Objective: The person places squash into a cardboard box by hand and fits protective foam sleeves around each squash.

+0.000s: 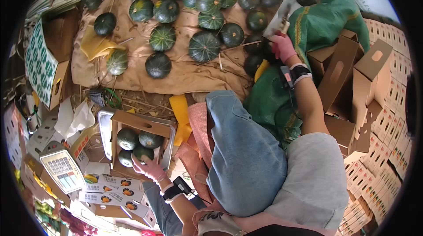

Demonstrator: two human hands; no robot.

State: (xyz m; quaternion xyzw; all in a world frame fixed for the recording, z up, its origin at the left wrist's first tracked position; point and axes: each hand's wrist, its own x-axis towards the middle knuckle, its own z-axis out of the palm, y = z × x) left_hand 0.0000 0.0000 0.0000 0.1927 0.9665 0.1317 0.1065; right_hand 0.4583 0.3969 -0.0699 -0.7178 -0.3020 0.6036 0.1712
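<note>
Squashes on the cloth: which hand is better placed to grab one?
Probably right: the right hand is beside the squash pile; the left hand rests on a squash in the box.

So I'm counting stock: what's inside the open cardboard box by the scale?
The cardboard box holds four dark green squashes; the left hand rests on one. Anything beneath them is hidden.

Dark green squashes – some yellow-patched – on tan burlap; pink gloves.
</note>
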